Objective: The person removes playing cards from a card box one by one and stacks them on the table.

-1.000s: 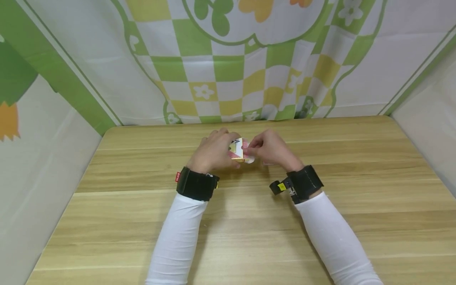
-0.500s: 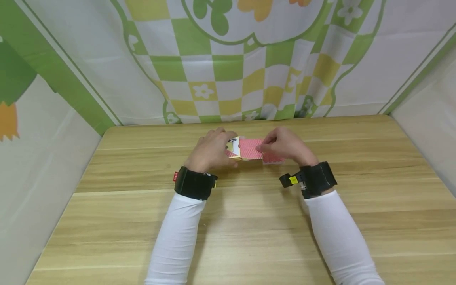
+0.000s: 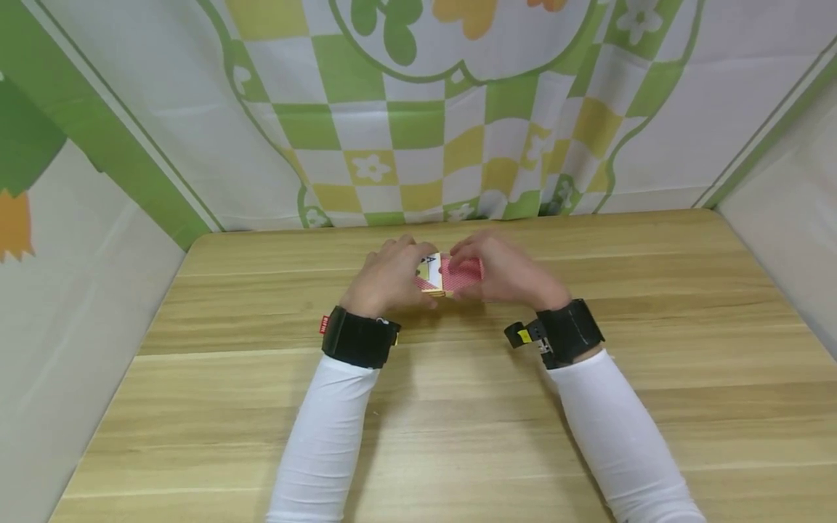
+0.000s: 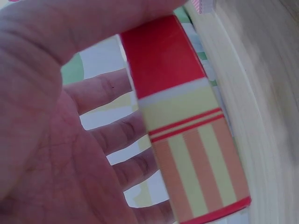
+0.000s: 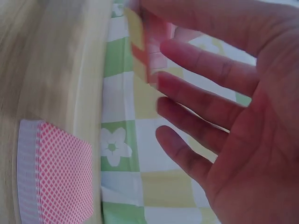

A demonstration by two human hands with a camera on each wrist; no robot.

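Observation:
My left hand (image 3: 386,280) holds a playing card box (image 3: 433,270) on its side, with an "A" on the face and the end toward the right. In the left wrist view, the thumb lies on the narrow red and striped side of the box (image 4: 175,116) and the fingers reach behind it. Red-backed playing cards (image 3: 461,274) stick out of its right end. Around them my right hand (image 3: 506,272) grips, fingertips on the far edge and thumb on the near one. A stack of red-checked cards (image 5: 63,172) lies on the table, hidden by the right hand in the head view.
The wooden table (image 3: 445,421) stretches out under both arms. At its far edge hangs a green, white and yellow checked curtain (image 3: 418,145). White cloth walls (image 3: 791,181) stand at both sides.
My right hand first drew cards out of the box rightward, uncovering the stack on the table. It then moved back left and spread its fingers round the protruding cards. The left hand stayed in place.

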